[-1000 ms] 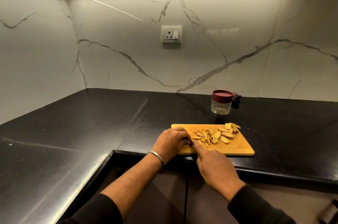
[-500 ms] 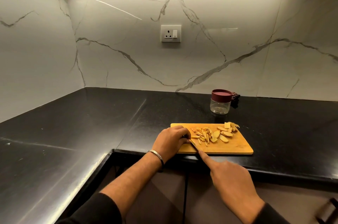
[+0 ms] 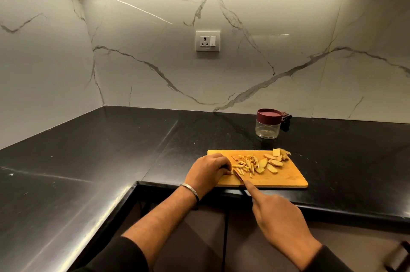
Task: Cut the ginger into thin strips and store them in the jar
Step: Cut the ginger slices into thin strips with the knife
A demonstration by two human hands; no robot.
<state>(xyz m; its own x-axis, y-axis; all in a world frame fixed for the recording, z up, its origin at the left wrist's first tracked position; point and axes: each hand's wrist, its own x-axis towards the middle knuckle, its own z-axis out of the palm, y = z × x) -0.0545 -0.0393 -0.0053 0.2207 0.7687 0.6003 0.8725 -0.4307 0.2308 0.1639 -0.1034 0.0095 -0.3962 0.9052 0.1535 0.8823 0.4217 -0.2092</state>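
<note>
A wooden cutting board (image 3: pixel 286 177) lies at the front edge of the black counter. Thin ginger strips (image 3: pixel 245 164) are piled at its middle, and thicker ginger slices (image 3: pixel 273 161) lie to their right. My left hand (image 3: pixel 207 169) rests curled on the board's left part, pinning a small ginger piece (image 3: pixel 230 172) under its fingertips. My right hand (image 3: pixel 279 218) grips a knife (image 3: pixel 239 176), index finger stretched along its spine; the blade sits on the board right beside my left fingertips. A clear jar (image 3: pixel 267 130) with a maroon lid stands behind the board.
A dark object (image 3: pixel 286 119) sits behind the jar against the marble wall. A wall socket (image 3: pixel 207 40) is above the counter. The black counter (image 3: pixel 88 160) runs left in an L shape, with cabinet fronts below its edge.
My right hand has drawn back toward me, off the board's front edge, while the knife blade stays by my left fingertips. My left hand has hardly moved.
</note>
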